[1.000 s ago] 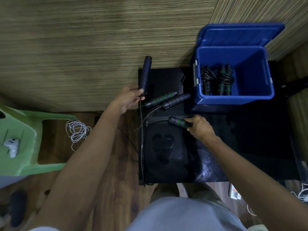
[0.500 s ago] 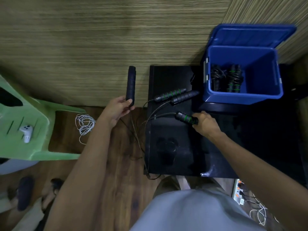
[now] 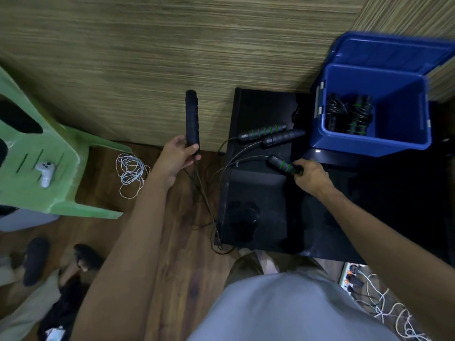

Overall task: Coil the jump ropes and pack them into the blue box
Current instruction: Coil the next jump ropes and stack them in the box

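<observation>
Wooden floor and black table (image 3: 258, 193) against a woven wall: left hand (image 3: 176, 159) grips one plain handle (image 3: 192, 121), right hand (image 3: 311, 174) clasps a green-ringed handle (image 3: 283, 164); bring matching handles together before coiling toward the blue box (image 3: 369, 143), far right, already holding coiled ropes (image 3: 349, 114).

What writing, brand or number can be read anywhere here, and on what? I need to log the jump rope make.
No text can be read in this view.
Jump rope handles: green rings only; no brand is legible.
Blue box: no label shows.
White controller on the green chair: button marks too small to read.
Power strip: any markings are blurred.
</observation>
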